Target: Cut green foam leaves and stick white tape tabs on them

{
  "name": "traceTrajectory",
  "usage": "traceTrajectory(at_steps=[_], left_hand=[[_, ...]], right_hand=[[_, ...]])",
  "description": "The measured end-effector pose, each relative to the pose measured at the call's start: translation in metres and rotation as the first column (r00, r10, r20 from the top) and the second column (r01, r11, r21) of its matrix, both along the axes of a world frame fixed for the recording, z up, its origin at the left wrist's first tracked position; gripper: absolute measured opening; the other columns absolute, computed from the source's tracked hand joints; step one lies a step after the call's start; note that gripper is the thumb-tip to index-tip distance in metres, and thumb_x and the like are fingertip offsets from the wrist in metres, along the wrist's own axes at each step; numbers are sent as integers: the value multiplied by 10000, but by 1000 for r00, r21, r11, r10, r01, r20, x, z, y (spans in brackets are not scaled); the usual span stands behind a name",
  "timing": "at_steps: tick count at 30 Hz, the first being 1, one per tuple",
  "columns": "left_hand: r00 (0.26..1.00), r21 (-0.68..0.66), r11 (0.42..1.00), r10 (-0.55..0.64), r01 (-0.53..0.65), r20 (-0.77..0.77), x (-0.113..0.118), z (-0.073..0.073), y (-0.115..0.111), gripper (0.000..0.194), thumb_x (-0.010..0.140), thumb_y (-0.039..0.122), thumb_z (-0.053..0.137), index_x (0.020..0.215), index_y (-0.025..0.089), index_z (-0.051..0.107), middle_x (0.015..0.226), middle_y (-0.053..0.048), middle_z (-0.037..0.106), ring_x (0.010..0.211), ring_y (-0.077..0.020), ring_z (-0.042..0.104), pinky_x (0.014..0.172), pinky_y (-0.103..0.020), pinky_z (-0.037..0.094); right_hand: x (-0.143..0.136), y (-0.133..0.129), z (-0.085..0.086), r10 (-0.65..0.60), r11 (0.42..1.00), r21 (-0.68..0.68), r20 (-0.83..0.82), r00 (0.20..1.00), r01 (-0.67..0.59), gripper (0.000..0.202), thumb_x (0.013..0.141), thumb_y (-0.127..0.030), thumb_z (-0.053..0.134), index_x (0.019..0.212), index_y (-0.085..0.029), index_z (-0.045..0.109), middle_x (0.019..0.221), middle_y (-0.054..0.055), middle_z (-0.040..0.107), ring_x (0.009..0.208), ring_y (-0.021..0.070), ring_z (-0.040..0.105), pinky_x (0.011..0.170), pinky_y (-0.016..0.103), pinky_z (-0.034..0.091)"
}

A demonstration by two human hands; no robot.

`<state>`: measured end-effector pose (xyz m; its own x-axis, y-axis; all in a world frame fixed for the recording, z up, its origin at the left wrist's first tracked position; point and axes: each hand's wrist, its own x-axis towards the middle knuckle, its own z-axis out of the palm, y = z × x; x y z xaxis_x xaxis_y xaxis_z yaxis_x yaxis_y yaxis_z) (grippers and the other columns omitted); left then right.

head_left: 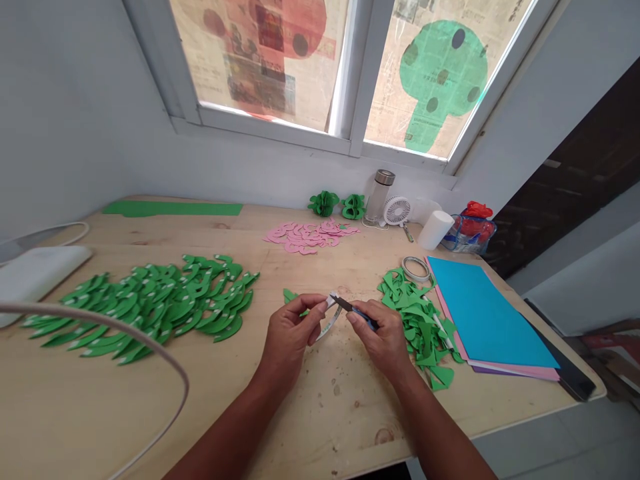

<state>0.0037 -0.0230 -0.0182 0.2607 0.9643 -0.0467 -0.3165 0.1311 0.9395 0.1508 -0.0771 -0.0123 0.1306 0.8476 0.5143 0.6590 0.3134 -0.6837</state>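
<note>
My left hand [289,337] pinches a thin white strip of tape [327,329] that curls below its fingers; faint green print shows on it. In my right hand [384,335] is a craft knife [344,304] with a blue handle and a dark blade. The blade's tip touches, or nearly touches, the white end at my left fingertips. Just behind my left hand a green paper piece [289,295] lies on the wooden table [300,413], partly hidden. A large spread of curved green paper cutouts [160,303] with white tabs lies to the left.
Right of my hands lie green scraps [420,320], a tape roll [415,269] and stacked coloured sheets [493,310]. Pink cutouts [310,235], a glass bottle [379,197] and a small fan [397,211] are farther back. A cable [170,363] arches across the left foreground.
</note>
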Motion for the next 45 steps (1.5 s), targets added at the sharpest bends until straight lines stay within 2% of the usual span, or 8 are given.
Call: traceTrajectory(at_steps=[7,15,22,34,39,45], left_hand=[[1000,-5,1000,-6,6,-5,0,0,0,176,691,310,696,786,164,674,484,83,418,384,-37,327,392,-189,226],[1000,1,1000,-2,2,-8,-1,0,0,199,668,318,716,776,158,669,574,62,475,386,-28,344,385,-190,226],[1000,2,1000,-1,1,-22,0,-1,0,228,661,347,718,764,152,657,575,58,461,385,-27,325,380,-186,207],[1000,-28,1000,12,-12,-6,1,2,0,215,646,315,723,774,152,666,540,64,473,380,-30,331,380,-189,223],[1000,-15,1000,11,-11,-18,0,3,0,215,643,319,724,771,155,666,574,56,499,376,-32,348,385,-197,226],[1000,1,1000,3,-3,2,1,2,-3,168,648,290,713,753,170,659,490,77,459,379,-43,346,402,-198,237]], right_hand=[[1,0,-1,-12,1000,0,6,1000,12,203,859,-296,550,878,-171,709,669,27,634,607,139,552,569,242,410],[0,-1,-2,-52,999,12,50,997,51,212,861,-314,549,879,-170,703,675,36,647,607,144,567,571,253,421],[-1,-1,-2,-80,996,47,68,994,77,199,859,-296,544,869,-172,699,699,49,667,623,151,585,587,262,437],[0,-1,-2,-49,999,11,59,997,48,209,843,-322,567,948,-189,689,736,38,653,660,153,581,613,263,438],[1,0,-3,-58,998,35,95,994,55,220,844,-327,563,956,-186,689,720,33,640,639,146,568,598,257,432],[0,-1,-3,-56,998,40,124,991,51,227,849,-341,554,949,-187,688,680,24,609,614,141,538,574,253,406]])
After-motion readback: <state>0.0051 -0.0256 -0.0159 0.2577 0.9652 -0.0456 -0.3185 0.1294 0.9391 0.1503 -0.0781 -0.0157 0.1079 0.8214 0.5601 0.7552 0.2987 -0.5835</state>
